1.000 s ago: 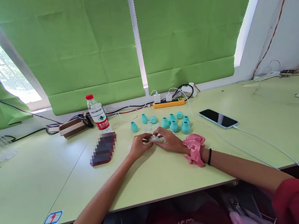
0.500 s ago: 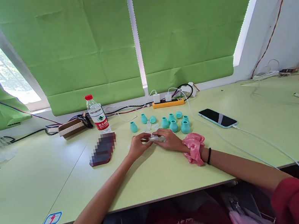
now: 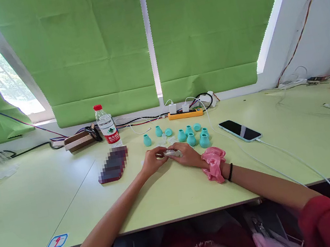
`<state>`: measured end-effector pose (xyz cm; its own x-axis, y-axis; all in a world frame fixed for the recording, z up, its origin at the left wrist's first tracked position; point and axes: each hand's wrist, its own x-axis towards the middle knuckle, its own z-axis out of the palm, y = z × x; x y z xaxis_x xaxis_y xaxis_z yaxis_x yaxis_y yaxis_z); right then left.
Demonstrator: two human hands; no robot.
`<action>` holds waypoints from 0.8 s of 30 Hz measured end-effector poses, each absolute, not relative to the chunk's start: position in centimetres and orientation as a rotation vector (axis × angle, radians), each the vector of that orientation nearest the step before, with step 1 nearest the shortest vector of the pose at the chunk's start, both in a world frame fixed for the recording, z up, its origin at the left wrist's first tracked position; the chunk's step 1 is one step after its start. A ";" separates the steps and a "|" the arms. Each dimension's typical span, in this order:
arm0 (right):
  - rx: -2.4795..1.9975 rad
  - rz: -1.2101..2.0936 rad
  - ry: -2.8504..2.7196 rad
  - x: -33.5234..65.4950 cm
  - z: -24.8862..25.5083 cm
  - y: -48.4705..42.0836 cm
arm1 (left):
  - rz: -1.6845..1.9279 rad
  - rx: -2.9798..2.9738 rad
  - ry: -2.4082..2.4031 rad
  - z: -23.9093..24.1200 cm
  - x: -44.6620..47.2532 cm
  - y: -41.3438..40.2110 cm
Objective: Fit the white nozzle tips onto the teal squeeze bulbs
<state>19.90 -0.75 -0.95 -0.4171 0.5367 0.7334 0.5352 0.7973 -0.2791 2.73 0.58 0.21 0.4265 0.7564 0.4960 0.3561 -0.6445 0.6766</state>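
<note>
Between my two hands is a small clear plastic piece (image 3: 174, 153), partly covered by the fingers, so its exact kind is hard to tell. My left hand (image 3: 155, 160) pinches its left end with thumb and fingers. From the other side my right hand (image 3: 186, 156) is closed round it, with a pink scrunchie (image 3: 214, 163) at the wrist. Just beyond the fingers lie small translucent bits (image 3: 171, 140). Several turquoise vase-shaped pieces (image 3: 191, 139) are grouped behind and to the right. Another turquoise piece (image 3: 147, 140) stands to the left.
A water bottle (image 3: 108, 127) and a dark, pixelated flat object (image 3: 113, 165) are on the left. On the right lies a phone (image 3: 239, 130) with a white cable. An orange power strip (image 3: 185, 114) and a cardboard box (image 3: 79, 141) sit along the back.
The fingertips have shifted slightly around the clear piece, and more of it shows between the hands. Both arms and the turquoise pieces stay where they were.
</note>
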 end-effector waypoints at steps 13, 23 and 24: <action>-0.819 -0.010 -2.092 19.9 -1.1 -0.6 | 1.137 2.199 0.965 0.1 2.7 0.6; -0.815 -0.001 -2.119 19.9 -1.0 -0.6 | 1.134 2.245 0.972 0.1 2.8 0.4; -0.812 -0.001 -2.121 19.9 -1.0 -0.7 | 1.134 2.255 0.969 0.2 2.8 0.4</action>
